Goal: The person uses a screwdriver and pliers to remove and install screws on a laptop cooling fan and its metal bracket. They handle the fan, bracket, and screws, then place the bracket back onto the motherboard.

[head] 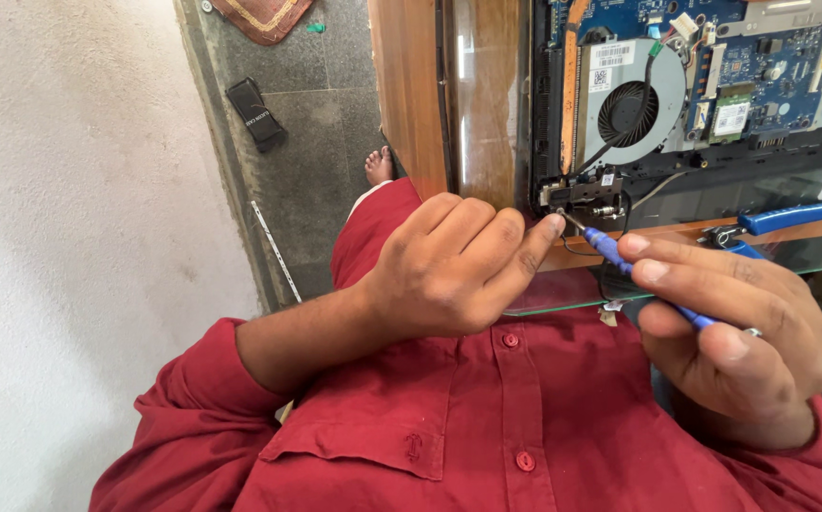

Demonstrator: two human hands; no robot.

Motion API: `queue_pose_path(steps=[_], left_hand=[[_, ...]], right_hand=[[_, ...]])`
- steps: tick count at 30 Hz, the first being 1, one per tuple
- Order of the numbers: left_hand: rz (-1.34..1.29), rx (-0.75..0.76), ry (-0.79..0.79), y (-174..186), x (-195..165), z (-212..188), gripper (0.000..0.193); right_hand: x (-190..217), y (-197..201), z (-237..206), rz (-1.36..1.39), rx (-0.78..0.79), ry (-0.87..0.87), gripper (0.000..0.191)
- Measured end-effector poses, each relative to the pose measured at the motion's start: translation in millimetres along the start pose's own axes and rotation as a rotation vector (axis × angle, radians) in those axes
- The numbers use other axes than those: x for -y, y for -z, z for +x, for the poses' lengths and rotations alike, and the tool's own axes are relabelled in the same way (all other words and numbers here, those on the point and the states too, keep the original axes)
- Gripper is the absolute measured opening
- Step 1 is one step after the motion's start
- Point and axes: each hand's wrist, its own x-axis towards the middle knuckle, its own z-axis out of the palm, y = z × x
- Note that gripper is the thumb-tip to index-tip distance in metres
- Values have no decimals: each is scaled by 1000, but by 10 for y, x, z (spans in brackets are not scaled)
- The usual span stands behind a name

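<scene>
Right hand (733,327) grips slim blue screwdriver (610,249).

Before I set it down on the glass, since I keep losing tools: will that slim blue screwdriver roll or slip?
The blue screwdriver looks thin and round, so it would probably roll on the glass tabletop. It seems light and stiff. The right hand pinches it with fingertips, suggesting a narrow, possibly slippery shaft.

Obstacles: left hand (449,270) and right hand (733,327), grip closed on a blue screwdriver (634,275), crowd the near bench (487,114) edge. Blue pliers (776,220) lie right; opened laptop (705,85) fills far side. Free room: bare glass strip left of laptop.
</scene>
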Motion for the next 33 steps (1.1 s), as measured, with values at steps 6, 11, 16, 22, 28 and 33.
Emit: queue_pose_path(steps=[6, 11, 16, 22, 28, 33], left_hand=[[-23, 9, 3, 3, 7, 12, 22], [-22, 4, 8, 8, -15, -9, 20], [-19, -17, 13, -19, -21, -48, 24], [-25, -28, 28, -38, -45, -86, 27], [-18, -29, 35, -36, -56, -115, 29], [-55, -42, 22, -37, -40, -131, 29]], right_hand=[[-48, 148, 241, 60, 136, -19, 50], [-15, 184, 338, -119, 142, 83, 52], [68, 117, 346, -75, 120, 27, 44], [37, 42, 270, -18, 52, -59, 37], [6, -37, 193, 92, 29, -153, 45], [-35, -86, 227, 42, 34, -34, 50]])
